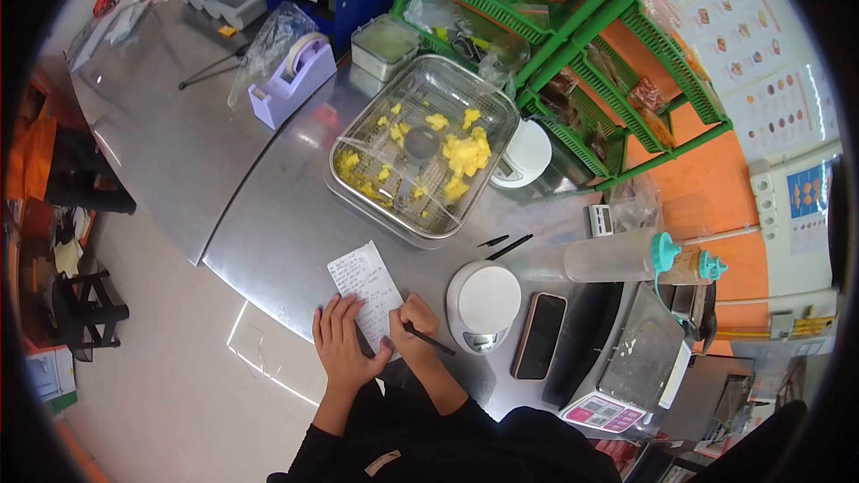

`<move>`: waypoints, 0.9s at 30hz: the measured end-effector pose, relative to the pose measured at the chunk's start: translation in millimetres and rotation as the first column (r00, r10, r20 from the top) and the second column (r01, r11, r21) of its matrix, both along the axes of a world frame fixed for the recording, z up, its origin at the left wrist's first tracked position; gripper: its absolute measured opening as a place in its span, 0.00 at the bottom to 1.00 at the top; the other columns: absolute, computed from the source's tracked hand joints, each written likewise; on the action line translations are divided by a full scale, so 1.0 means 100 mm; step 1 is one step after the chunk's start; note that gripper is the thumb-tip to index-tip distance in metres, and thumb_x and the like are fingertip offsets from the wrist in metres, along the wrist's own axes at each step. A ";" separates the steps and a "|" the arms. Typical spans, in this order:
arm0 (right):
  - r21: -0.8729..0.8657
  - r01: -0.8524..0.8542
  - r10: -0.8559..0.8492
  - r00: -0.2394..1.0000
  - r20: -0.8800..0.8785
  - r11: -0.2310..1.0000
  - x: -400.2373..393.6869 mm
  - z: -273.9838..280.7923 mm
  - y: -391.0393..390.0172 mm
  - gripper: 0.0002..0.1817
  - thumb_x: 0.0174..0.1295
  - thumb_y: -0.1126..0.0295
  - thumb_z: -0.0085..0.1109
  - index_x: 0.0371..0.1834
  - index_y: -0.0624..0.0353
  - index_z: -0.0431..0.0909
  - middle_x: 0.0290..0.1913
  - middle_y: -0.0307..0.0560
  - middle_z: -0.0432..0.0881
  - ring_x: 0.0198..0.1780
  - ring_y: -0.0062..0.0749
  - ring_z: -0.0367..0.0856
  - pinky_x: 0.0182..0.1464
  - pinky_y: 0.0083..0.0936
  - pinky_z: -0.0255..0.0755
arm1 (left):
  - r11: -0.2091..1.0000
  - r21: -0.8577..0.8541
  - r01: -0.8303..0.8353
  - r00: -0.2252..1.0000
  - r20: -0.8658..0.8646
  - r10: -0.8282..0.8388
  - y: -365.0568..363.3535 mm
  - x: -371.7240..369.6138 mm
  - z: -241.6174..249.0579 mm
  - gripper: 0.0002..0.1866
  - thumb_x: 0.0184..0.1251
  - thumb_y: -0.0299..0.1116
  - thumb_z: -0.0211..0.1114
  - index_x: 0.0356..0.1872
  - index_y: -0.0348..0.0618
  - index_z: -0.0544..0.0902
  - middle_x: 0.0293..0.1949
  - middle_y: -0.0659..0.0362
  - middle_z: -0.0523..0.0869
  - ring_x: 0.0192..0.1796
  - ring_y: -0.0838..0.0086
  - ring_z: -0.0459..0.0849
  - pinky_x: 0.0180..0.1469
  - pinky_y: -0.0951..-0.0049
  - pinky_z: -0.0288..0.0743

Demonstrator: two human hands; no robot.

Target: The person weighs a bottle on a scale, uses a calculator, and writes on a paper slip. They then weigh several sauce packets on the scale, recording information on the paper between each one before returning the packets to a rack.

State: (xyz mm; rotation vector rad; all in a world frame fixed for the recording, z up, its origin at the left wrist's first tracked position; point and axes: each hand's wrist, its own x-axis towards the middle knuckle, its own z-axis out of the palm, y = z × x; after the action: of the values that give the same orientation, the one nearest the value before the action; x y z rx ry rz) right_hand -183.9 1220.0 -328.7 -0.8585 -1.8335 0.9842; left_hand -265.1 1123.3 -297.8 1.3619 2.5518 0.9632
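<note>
A sheet of paper (365, 274) covered in handwriting lies at the front edge of the steel counter. My left hand (343, 340) rests on its left side, fingers stretched out and apart. A black pen (429, 338) is gripped in my right hand (413, 326), which lies on the paper's lower right part. Right beside that hand stands a round white kitchen scale (484, 296). Beyond the paper, a clear rectangular container (335, 181) holds yellow lumps (465, 154).
A phone (540, 336) and a larger weighing scale (617, 394) are at the right. Near them lie a squeeze bottle (610, 256) and a pen cap (493, 241). A lilac tape dispenser (291, 94) stands far left; green racks (573, 63) rise behind.
</note>
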 end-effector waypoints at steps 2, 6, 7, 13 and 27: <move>-0.077 -0.028 0.023 0.998 -0.066 0.997 0.00 0.04 0.02 0.17 0.48 0.87 0.57 0.16 0.60 0.57 0.18 0.43 0.61 0.16 0.30 0.58 0.20 0.27 0.53 | 1.000 0.003 0.003 1.000 -0.001 -0.003 -0.01 0.01 0.02 0.35 0.40 0.45 0.67 0.54 0.43 0.75 0.57 0.55 0.76 0.66 0.58 0.68 0.71 0.51 0.50; -0.245 -0.109 0.107 0.994 -0.022 0.963 0.09 0.06 0.05 0.17 0.61 0.78 0.57 0.16 0.61 0.61 0.19 0.40 0.67 0.19 0.21 0.61 0.22 0.23 0.54 | 1.000 0.029 0.012 1.000 -0.005 -0.012 -0.01 0.02 0.06 0.35 0.40 0.45 0.67 0.55 0.43 0.75 0.57 0.54 0.75 0.66 0.57 0.68 0.70 0.50 0.52; -0.280 -0.134 0.146 0.989 0.023 0.951 0.12 0.09 0.04 0.18 0.64 0.75 0.56 0.16 0.61 0.63 0.20 0.39 0.70 0.20 0.18 0.62 0.23 0.21 0.54 | 0.999 0.038 0.019 1.000 -0.010 -0.018 -0.02 0.03 0.07 0.35 0.40 0.45 0.67 0.55 0.43 0.75 0.57 0.53 0.75 0.66 0.57 0.68 0.70 0.50 0.52; -0.425 -0.265 0.196 0.960 -0.199 0.866 0.27 0.75 -0.08 0.07 0.64 0.77 0.50 0.27 0.62 0.74 0.21 0.38 0.72 0.25 0.18 0.68 0.29 0.21 0.63 | 0.988 0.136 0.078 0.996 -0.060 -0.070 -0.08 0.05 0.01 0.31 0.42 0.42 0.68 0.53 0.45 0.75 0.59 0.50 0.72 0.64 0.52 0.68 0.66 0.49 0.57; -0.130 -0.005 0.047 0.945 0.323 0.992 2.12 0.92 0.09 0.10 0.55 0.69 0.63 0.25 0.63 0.74 0.19 0.51 0.75 0.20 0.36 0.75 0.25 0.29 0.67 | 0.982 0.188 -0.031 0.998 0.065 0.019 -0.08 0.18 -0.08 0.14 0.56 0.38 0.67 0.43 0.46 0.82 0.60 0.45 0.69 0.64 0.48 0.64 0.65 0.52 0.57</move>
State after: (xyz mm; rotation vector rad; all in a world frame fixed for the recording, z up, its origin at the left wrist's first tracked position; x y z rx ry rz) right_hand 27.7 1228.9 -236.4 -1.1330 -2.0793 1.0320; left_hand -247.4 1115.0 -305.4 1.3221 2.4906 1.2609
